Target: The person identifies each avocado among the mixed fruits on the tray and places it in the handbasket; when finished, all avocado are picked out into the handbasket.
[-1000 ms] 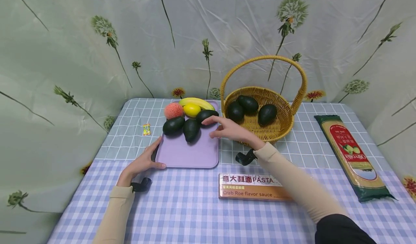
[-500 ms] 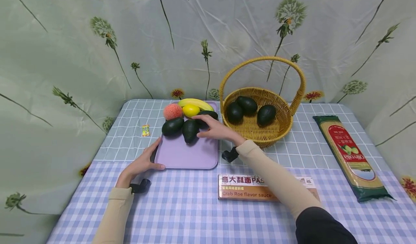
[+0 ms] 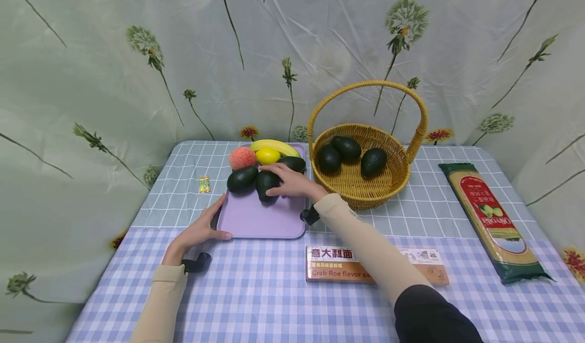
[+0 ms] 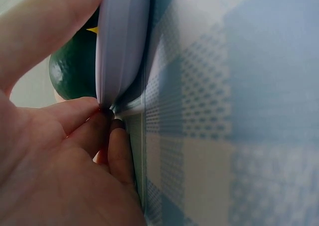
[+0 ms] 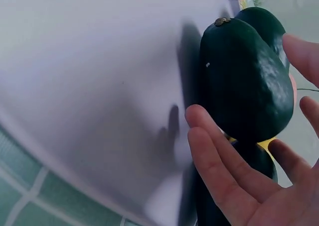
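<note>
Avocado point(image 3: 262, 184), mid of 3 on tray point(image 3: 260, 226), within reach: R hand point(image 3: 292, 181), wide, has moved over, ungripped; L hand point(image 3: 198, 232), wide, touching tray edge.

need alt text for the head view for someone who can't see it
A person's right hand is spread over a dark green avocado on a lilac tray, while the left hand touches the tray's near left corner. Two more avocados, a banana, a lemon and a pinkish fruit share the tray; to its right, a wicker basket holds three avocados.
</note>
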Motion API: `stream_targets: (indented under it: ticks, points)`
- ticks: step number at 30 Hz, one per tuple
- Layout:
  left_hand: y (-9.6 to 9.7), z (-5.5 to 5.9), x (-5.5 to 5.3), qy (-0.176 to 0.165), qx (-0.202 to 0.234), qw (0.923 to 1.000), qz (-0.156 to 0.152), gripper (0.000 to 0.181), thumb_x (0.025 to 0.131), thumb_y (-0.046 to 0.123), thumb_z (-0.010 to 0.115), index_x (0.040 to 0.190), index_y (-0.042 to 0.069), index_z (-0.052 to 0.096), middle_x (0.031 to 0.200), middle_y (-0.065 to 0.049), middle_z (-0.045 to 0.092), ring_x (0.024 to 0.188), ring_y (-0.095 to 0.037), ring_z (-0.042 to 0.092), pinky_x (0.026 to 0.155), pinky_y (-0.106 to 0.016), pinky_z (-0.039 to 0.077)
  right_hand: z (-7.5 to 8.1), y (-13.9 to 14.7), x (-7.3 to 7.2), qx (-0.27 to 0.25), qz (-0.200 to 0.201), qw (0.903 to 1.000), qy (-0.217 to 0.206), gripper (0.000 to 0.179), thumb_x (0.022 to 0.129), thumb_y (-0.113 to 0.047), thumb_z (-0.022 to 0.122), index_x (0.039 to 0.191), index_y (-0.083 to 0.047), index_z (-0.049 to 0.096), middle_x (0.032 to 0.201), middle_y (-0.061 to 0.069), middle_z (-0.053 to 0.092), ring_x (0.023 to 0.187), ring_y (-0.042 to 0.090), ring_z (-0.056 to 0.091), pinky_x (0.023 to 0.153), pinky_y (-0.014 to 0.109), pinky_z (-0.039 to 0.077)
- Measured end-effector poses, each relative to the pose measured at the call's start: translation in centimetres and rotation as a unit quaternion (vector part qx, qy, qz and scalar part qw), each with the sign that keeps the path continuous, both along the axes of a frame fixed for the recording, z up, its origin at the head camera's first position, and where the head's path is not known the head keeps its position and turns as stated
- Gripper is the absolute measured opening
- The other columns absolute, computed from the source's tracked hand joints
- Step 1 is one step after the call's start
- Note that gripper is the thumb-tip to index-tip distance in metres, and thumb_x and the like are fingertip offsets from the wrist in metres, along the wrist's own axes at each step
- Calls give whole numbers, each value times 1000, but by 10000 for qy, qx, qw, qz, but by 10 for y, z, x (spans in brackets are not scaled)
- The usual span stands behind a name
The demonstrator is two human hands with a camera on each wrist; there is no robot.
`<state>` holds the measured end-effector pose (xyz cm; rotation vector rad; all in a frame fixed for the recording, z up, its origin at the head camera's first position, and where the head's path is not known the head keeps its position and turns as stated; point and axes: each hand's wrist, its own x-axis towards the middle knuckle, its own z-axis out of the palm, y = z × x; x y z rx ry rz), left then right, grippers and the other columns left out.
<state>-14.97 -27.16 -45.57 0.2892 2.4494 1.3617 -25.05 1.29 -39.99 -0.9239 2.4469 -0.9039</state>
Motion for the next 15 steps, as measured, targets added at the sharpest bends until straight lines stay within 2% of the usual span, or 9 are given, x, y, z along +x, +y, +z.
stream_targets:
  ticks: [6,11,15]
  points:
    - [1,1,0,-20,22,10000,4,110,74,9,81,153,3,5,156,-25,2,141,-45,-2,107,-65,3,-3,-10,-1,81,22,9999,95,58,91,-23,66,144,-17,43,152,13,29,136,27,31,110,43,27]
    - [1,0,0,49,-49,10000,-11,110,73,10,81,153,2,6,156,-24,4,141,-45,-1,107,-65,4,-5,-11,-1,-137,-176,9997,135,51,88,-14,69,136,-13,52,147,12,38,134,25,34,109,40,28]
    - [1,1,0,5,-109,9999,46,110,73,10,81,153,2,6,156,-25,4,140,-45,-1,107,-65,4,-5,-2,1,-386,-72,9991,140,50,86,-14,71,133,-14,55,143,11,43,130,24,38,106,39,31]
